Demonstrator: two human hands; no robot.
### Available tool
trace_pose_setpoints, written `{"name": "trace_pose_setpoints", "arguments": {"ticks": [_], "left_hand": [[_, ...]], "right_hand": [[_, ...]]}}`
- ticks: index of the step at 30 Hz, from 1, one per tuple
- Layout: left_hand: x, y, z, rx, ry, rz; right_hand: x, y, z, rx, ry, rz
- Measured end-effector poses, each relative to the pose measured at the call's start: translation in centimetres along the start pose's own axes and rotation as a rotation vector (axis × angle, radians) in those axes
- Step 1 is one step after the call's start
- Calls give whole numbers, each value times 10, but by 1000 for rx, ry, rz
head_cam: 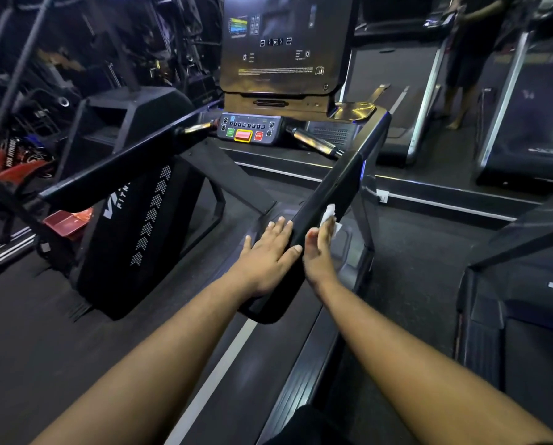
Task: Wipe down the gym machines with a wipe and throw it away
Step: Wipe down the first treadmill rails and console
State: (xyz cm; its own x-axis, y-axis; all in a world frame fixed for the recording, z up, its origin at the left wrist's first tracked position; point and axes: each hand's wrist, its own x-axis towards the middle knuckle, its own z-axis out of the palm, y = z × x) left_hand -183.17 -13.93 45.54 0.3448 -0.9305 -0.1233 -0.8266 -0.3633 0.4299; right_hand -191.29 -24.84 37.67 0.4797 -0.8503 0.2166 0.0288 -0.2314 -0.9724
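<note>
Wiping is in progress on the right handrail (332, 184) of the treadmill (159, 200). The white wipe (329, 212) lies against the outer face of this rail, about a third of the way up from its near end, and shows just past the fingertips of the right hand (320, 248). The rail's long axis runs from the near end below the hands, forward and slightly right, up toward the control panel (249, 128) and console screen (278, 43); judged from this, most of the unwiped length lies ahead of the wipe, and the next stroke should follow that axis. The right hand is the nearer one to the wipe and is in contact with it: its fingers are extended and nearly straight, pressing the wipe flat to the rail rather than bunching it. The left hand (268, 252) rests on the inner side of the same rail, level with the right hand, fingers straight and slightly spread, holding nothing. A further treadmill (522, 139) stands to the right, with another person (467, 53) beside it.
</note>
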Motion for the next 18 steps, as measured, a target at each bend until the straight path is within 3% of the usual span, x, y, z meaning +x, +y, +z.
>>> {"name": "trace_pose_setpoints", "arguments": {"ticks": [3,5,8,13,18], "left_hand": [[3,-3,-1,-63,-16,34],[5,-2,-4,-105,-35,62],[12,3,-6,-91,-34,65],[19,8,-3,-74,-8,7],[20,5,0,-115,21,-17]], "right_hand": [[-46,9,10,-62,-107,-239],[-81,31,16,-102,-209,-259],[-64,53,7,-105,-212,-218],[35,28,-19,-23,-46,84],[-7,27,-7,-184,-134,-315]]}}
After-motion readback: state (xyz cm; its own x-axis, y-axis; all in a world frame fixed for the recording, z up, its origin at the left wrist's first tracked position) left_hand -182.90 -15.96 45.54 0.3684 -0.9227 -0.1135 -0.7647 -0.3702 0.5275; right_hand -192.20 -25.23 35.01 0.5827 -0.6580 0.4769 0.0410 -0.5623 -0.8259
